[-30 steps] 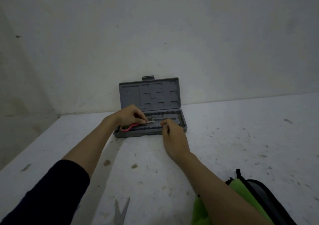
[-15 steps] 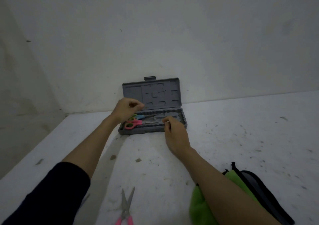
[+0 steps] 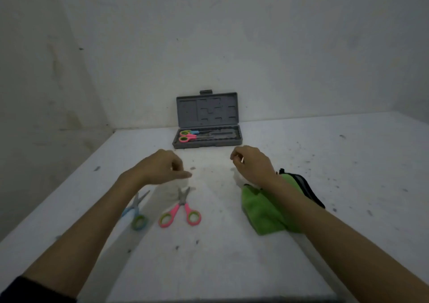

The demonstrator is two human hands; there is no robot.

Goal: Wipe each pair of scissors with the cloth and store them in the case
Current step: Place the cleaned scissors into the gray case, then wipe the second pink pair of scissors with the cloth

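An open grey case (image 3: 207, 143) stands against the back wall with its lid up. Inside lie blue-handled scissors (image 3: 190, 132) and pink-handled scissors (image 3: 187, 138), side by side. On the table nearer to me lie a pink pair of scissors (image 3: 180, 211) and a blue pair (image 3: 137, 212), partly hidden by my left forearm. The green cloth (image 3: 262, 211) lies under my right forearm. My left hand (image 3: 160, 166) hovers above the loose scissors, fingers loosely curled and holding nothing. My right hand (image 3: 251, 163) hangs above the cloth's far end, also loosely curled and holding nothing.
A black pouch (image 3: 301, 184) lies behind the cloth on the right. The white table (image 3: 348, 163) is speckled with dark marks. Walls close the back and the left side; the table's near edge runs along the bottom.
Both hands have drawn back from the case toward me, leaving the pink scissors inside it. The camera has tilted down, so the loose scissors and the cloth have come into view.
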